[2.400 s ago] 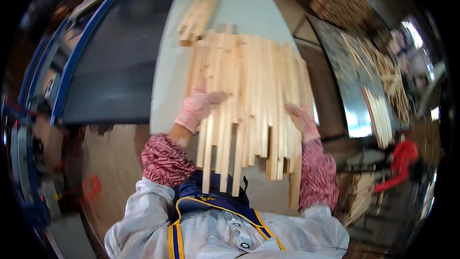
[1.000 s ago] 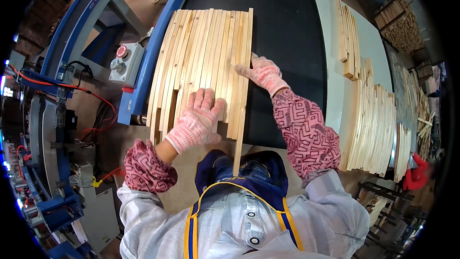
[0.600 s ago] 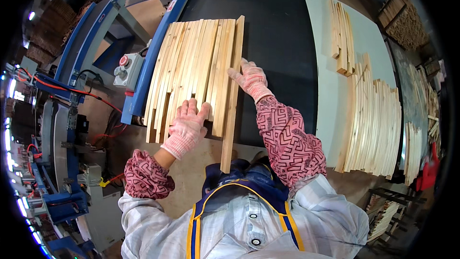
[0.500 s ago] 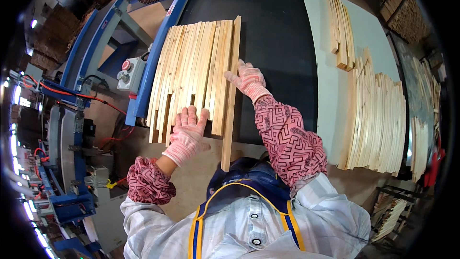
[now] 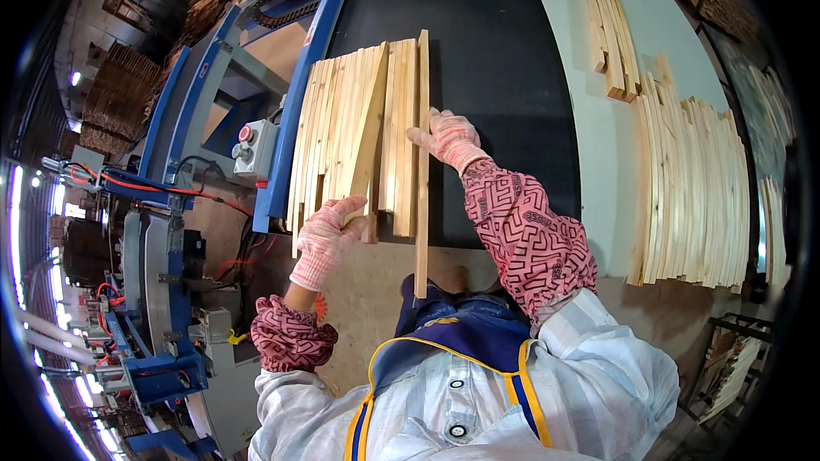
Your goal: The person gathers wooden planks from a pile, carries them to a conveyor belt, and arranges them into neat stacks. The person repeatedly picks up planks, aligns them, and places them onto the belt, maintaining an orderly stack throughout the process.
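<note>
A row of pale wooden strips point(image 5: 329, 128) lies side by side on the black belt point(image 5: 504, 77). My left hand point(image 5: 329, 235), in a pink-and-white knit glove, is closed around the near end of one wooden strip point(image 5: 370, 132). That strip is tilted out of line, raised above its neighbours and slanting across them. At the row's right side, my gloved right hand point(image 5: 450, 137) grips a longer strip point(image 5: 422, 213), thumb across its top and fingers against its right side. This longer strip sticks out past the belt's near edge toward my body.
A pale side table point(image 5: 589, 196) on the right bears a wide stack of strips point(image 5: 688, 188) and a smaller bundle point(image 5: 608, 30). Left of the belt runs a blue frame point(image 5: 278, 162) with a grey control box point(image 5: 254, 149) carrying a red button. Machinery with red cables stands farther left.
My left hand has gone from lying flat on the strips' near ends to gripping one strip, which now slants above the row. The right hand stays at the long strip.
</note>
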{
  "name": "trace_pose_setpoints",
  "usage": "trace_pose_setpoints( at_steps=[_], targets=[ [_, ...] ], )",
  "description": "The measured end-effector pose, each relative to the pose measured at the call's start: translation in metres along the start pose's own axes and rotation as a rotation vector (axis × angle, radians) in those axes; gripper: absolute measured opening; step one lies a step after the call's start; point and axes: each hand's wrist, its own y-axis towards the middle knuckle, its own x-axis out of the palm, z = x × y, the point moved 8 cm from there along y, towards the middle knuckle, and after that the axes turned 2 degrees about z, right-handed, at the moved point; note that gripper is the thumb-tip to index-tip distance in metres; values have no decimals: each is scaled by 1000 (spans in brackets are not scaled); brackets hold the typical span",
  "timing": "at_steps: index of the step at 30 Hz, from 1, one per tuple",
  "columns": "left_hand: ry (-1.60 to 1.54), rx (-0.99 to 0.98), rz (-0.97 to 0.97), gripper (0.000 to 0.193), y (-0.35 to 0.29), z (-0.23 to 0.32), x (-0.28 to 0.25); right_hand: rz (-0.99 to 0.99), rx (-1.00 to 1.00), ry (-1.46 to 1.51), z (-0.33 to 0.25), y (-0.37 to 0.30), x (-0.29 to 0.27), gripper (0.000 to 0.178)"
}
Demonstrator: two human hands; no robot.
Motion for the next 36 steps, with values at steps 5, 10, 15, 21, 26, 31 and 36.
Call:
trace_pose_setpoints(
  at_steps=[5,10,15,21,26,31,36],
  targets=[
    [228,-481,-104,45,23,-8,17,26,37,0,8,-2,-3,68],
    [-836,-269,-3,37,16,-21,9,-36,34,5,3,0,7,68],
    [-1204,-265,52,41,-21,-53,8,-78,85,53,-39,10,22,72],
    [-1196,-230,68,46,13,-7,40,-212,-269,-242,-34,51,81,55],
    [-510,121,270,49,34,35,62,254,-38,559,8,-24,31,32],
    [244,77,323,66,37,20,84,178,330,1090,63,-156,-11,17],
    [696,-2,93,70,59,-1,88,177,184,1081,94,-268,-21,47]
  ],
)
